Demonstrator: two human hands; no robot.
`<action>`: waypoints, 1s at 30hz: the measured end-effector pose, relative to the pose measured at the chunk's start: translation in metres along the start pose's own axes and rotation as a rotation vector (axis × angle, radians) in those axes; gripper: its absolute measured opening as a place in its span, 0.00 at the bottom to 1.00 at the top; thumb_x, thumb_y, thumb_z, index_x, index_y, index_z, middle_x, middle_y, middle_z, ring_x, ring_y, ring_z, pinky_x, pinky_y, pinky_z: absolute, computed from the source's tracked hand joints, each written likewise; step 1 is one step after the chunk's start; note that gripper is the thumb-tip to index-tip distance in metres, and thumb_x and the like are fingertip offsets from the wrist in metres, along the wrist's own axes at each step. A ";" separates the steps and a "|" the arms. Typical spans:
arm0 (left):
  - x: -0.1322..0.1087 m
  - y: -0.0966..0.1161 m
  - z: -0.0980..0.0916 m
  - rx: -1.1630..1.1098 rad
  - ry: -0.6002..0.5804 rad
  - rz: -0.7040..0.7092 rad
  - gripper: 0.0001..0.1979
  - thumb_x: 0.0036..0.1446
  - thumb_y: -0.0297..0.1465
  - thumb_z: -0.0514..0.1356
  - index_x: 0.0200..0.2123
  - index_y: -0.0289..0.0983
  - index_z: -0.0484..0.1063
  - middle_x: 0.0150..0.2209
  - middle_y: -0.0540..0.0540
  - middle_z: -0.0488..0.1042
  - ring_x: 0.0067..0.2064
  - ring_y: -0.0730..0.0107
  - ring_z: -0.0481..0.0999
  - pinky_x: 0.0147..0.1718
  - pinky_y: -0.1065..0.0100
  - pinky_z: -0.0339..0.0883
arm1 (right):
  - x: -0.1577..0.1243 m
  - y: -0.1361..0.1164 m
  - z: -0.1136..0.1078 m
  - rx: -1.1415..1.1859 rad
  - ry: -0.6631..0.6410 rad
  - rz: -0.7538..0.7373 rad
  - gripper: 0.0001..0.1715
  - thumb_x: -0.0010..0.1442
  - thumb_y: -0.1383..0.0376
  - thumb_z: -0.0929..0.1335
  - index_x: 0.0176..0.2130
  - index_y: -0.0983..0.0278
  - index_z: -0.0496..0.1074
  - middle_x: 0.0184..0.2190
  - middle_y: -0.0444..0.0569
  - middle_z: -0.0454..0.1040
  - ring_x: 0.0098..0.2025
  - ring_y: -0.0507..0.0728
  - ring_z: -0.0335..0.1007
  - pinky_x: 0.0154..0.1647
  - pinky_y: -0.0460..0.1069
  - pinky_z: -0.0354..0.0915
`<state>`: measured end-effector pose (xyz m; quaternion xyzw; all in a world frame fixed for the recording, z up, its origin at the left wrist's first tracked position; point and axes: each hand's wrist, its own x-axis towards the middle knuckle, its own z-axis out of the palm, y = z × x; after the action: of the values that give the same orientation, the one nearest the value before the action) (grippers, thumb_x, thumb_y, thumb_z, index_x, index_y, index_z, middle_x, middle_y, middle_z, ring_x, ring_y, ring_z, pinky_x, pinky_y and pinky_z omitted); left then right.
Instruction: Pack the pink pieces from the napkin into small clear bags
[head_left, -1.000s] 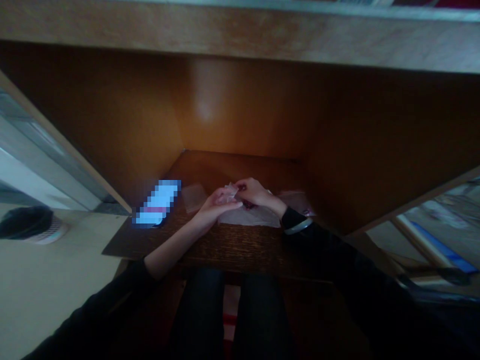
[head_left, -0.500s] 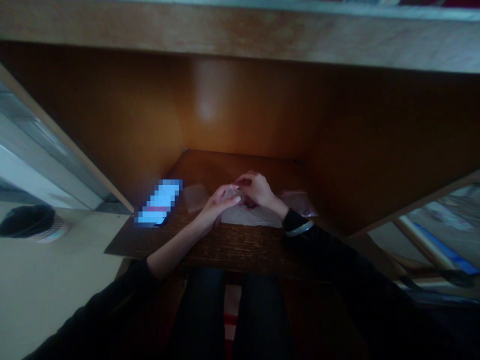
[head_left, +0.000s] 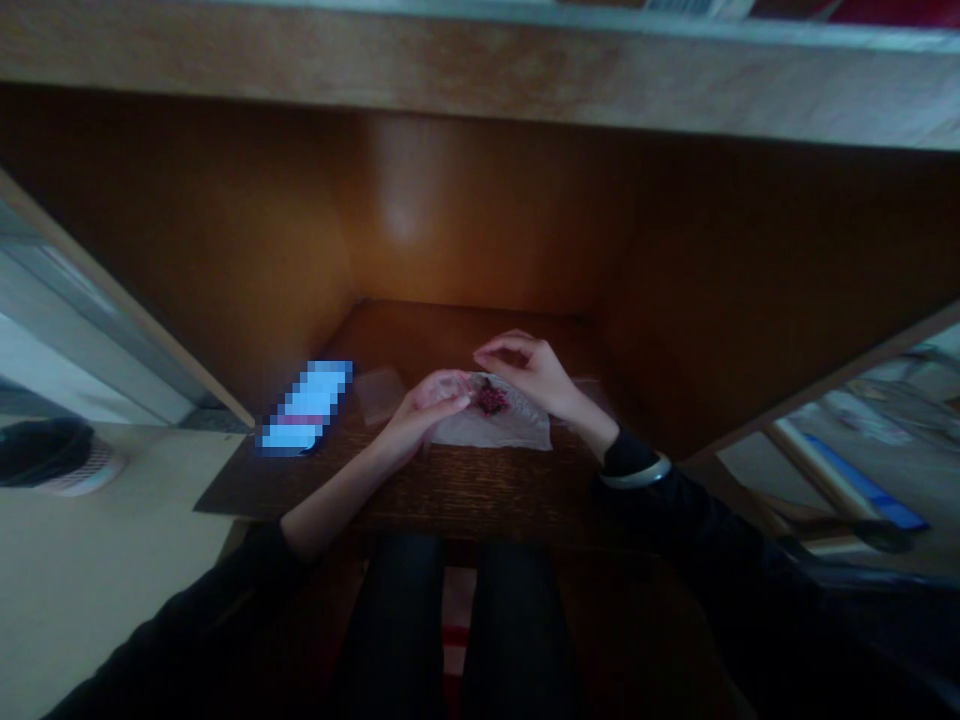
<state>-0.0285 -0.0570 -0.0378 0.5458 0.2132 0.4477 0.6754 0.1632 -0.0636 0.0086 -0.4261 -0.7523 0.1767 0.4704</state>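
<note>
A crumpled translucent plastic sheet (head_left: 499,423) lies open on the dark wooden desk (head_left: 450,490), with a small dark red clump (head_left: 490,398) of crumbly matter on it. My left hand (head_left: 431,407) rests on the sheet's left side and appears to pinch its folded edge. My right hand (head_left: 529,368) hovers just above and to the right of the clump, fingers curved and holding nothing. A black sleeve with a pale bangle (head_left: 636,473) covers my right wrist.
A lit phone (head_left: 304,408), pixelated, lies left on the desk beside a flat clear plastic bag (head_left: 380,395). Wooden panels rise on three sides, with a shelf board overhead. A black-topped container (head_left: 49,455) stands on the pale surface at left.
My right hand has lifted off the sheet and moved up and right, uncovering the dark red clump. The sheet now lies more opened out. My left hand has barely moved.
</note>
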 end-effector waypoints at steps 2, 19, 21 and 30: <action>0.000 0.000 0.000 -0.020 0.025 -0.004 0.19 0.46 0.35 0.70 0.42 0.38 0.75 0.42 0.47 0.78 0.45 0.66 0.75 0.52 0.62 0.62 | -0.006 0.019 0.003 -0.050 -0.109 0.003 0.06 0.58 0.62 0.71 0.35 0.61 0.79 0.33 0.48 0.77 0.38 0.56 0.73 0.42 0.53 0.66; -0.003 0.002 -0.002 0.062 0.000 -0.147 0.19 0.51 0.39 0.67 0.45 0.37 0.73 0.36 0.47 0.78 0.36 0.71 0.76 0.35 0.69 0.64 | -0.024 0.041 0.021 -0.144 -0.011 0.011 0.05 0.55 0.68 0.72 0.34 0.59 0.79 0.42 0.48 0.78 0.47 0.58 0.73 0.50 0.56 0.66; -0.003 0.002 -0.002 0.059 -0.008 -0.159 0.20 0.51 0.40 0.67 0.45 0.38 0.73 0.36 0.48 0.78 0.36 0.70 0.76 0.35 0.69 0.63 | -0.018 0.030 0.015 -0.113 0.137 0.000 0.04 0.55 0.68 0.72 0.34 0.59 0.79 0.41 0.48 0.77 0.46 0.58 0.73 0.52 0.58 0.65; -0.006 0.007 0.002 0.020 -0.036 -0.153 0.16 0.51 0.39 0.67 0.41 0.38 0.75 0.39 0.47 0.78 0.40 0.66 0.76 0.41 0.66 0.65 | -0.007 -0.009 0.003 0.086 -0.050 -0.048 0.06 0.58 0.62 0.71 0.37 0.59 0.79 0.44 0.49 0.77 0.51 0.57 0.70 0.51 0.56 0.66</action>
<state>-0.0325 -0.0631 -0.0315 0.5426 0.2464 0.3827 0.7060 0.1578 -0.0742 0.0092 -0.3827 -0.7656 0.2081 0.4734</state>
